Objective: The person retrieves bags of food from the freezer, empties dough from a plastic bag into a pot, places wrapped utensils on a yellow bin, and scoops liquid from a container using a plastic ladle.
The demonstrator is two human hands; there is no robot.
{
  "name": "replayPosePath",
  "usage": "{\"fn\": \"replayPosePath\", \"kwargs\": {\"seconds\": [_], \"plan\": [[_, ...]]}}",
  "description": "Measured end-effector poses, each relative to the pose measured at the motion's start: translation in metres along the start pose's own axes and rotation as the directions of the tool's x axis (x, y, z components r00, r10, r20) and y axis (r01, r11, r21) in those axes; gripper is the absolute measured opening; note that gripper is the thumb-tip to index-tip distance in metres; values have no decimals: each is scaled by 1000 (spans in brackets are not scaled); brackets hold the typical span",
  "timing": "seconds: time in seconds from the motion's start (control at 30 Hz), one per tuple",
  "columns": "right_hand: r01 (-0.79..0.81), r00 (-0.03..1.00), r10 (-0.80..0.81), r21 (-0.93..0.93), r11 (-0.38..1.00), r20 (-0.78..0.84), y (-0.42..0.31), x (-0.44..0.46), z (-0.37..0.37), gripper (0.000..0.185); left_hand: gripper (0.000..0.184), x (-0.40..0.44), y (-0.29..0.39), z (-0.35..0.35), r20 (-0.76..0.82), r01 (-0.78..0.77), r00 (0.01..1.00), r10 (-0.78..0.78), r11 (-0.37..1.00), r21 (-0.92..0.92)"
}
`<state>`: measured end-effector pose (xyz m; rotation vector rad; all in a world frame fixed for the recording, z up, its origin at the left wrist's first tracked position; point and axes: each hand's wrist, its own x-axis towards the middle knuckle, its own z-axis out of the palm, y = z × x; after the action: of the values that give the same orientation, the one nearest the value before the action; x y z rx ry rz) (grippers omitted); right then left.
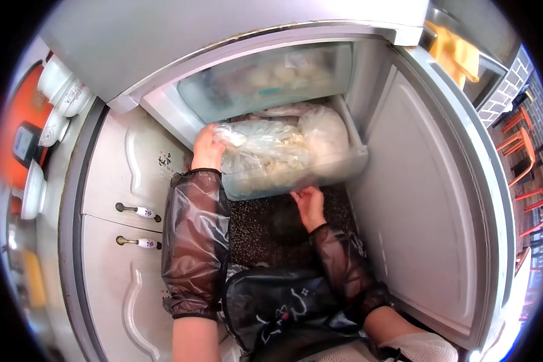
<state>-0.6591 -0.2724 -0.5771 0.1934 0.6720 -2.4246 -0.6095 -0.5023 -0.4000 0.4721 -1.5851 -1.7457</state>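
A translucent freezer drawer (253,192) is pulled out of the fridge, filled with clear plastic bags of food. My left hand (208,146) is at the drawer's left side, its fingers closed on the gathered end of a clear plastic bag (265,145); some fingertips are hidden. Pale pieces show through that bag, and a rounder whitish bag (324,133) lies to its right. Below the drawer's front, my right hand (309,206) holds the lower edge with bent fingers. Both forearms wear dark see-through sleeves.
Above sits a closed freezer drawer (271,78) with round pale items. The fridge door (425,193) stands open on the right. To the left are a cabinet (123,199) with two handles and a counter with stacked white bowls (63,87). A dark speckled mat (265,232) covers the floor.
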Motion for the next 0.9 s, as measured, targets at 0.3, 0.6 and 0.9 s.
{"fn": "replayPosePath", "kwargs": {"seconds": [0.3, 0.6, 0.9], "plan": [[-57, 998, 57, 3, 998, -14, -4, -10, 4, 16, 34, -17, 4, 16, -39, -104, 977, 209, 627, 772], [-253, 967, 253, 1, 967, -34, -30, -22, 44, 8, 70, -100, 32, 52, 224, -311, 923, 314, 263, 913], [-240, 970, 241, -21, 970, 18, -20, 101, 65, 17, 62, -130, 35, 55, 101, -281, 928, 359, 494, 823]]}}
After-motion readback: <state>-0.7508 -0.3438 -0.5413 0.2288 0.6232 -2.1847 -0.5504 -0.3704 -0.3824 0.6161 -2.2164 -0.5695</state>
